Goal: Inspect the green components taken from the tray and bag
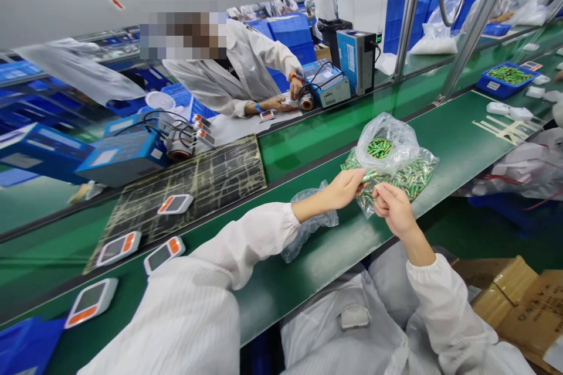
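Observation:
My left hand [347, 187] is pinched on a small green battery [368, 175] above the green conveyor belt [457, 135]. My right hand [393, 206] is closed just beside it, fingertips at the same battery; what it grips itself I cannot make out. Right behind both hands lie clear plastic bags of green batteries [411, 177], one bag bunched up on top [385, 145]. An empty crumpled clear bag [310, 224] lies under my left wrist.
Several white devices with orange buttons [118, 247] lie on the belt at the left, some on a dark mat [206, 179]. A person in a white coat [237, 73] works across the line beside blue machines [328, 83]. Cardboard boxes [523, 304] stand at the lower right.

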The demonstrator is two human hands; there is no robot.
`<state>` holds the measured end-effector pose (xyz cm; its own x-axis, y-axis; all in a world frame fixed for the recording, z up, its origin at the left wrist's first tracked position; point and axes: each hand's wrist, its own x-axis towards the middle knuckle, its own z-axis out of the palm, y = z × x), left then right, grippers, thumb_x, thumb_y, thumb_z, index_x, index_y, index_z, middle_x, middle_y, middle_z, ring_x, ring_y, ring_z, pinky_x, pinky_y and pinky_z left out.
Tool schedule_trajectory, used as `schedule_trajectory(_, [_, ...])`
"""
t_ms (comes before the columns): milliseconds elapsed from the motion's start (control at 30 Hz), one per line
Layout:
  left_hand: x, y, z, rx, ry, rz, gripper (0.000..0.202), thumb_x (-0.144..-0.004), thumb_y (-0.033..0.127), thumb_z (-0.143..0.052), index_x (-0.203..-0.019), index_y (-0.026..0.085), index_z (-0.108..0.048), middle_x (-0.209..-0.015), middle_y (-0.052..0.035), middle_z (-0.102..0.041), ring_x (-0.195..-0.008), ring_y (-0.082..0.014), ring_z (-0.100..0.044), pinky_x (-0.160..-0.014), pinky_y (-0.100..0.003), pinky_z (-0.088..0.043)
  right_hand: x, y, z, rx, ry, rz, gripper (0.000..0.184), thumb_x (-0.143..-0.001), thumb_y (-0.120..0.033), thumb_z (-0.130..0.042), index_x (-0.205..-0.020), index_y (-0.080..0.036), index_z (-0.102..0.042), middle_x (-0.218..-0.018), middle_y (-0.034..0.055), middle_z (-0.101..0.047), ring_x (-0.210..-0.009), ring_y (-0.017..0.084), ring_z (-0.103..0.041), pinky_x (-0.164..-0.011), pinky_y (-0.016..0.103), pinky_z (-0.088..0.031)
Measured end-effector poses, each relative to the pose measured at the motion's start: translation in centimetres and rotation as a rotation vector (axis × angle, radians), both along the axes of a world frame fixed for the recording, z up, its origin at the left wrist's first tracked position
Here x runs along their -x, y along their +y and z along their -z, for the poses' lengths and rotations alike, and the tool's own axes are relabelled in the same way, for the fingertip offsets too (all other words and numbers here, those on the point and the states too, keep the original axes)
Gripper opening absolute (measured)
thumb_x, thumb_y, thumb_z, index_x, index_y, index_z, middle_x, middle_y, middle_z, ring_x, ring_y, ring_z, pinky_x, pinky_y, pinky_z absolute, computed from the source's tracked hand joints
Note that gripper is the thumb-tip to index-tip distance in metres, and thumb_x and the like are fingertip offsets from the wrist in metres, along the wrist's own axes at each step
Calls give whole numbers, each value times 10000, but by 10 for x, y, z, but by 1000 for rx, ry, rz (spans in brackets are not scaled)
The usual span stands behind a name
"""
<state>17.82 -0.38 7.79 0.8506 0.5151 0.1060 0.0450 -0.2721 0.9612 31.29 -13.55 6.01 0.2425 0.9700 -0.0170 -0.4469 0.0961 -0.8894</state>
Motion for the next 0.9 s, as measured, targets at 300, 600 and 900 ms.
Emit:
schedule_trajectory(300, [3, -1, -5, -166, 40, -19, 569, -1088, 625, -300, -723, 210, -435, -637, 18, -489, -575, -113, -419, -551, -258, -363, -2, -3, -2, 20, -2, 16, 408, -876, -532, -786, -772, -182, -603, -520, -128, -224, -417, 45, -163, -421, 221, -116])
schedule_trajectory(600, [2, -2, -5, -136, 29, -35, 578, -1074, 662, -299, -721, 219, -412, -622, 26, -461, -569, -117, -409, -546, -260, -349, -1, -6, -5, 39, 9, 10, 416, -864, -537, -792, -761, -183, -599, -517, -126, -237, -410, 42, -165, -416, 218, -116])
schedule_trajectory(900, [4, -2, -7, -248, 42, -52, 584, -1082, 653, -268, -706, 225, -396, -619, 21, -468, -592, -128, -416, -573, -273, -344, -4, -8, -5, 81, -6, 7, 440, -846, -559, -805, -762, -177, -604, -512, -127, -244, -406, 37, -162, -410, 214, -106])
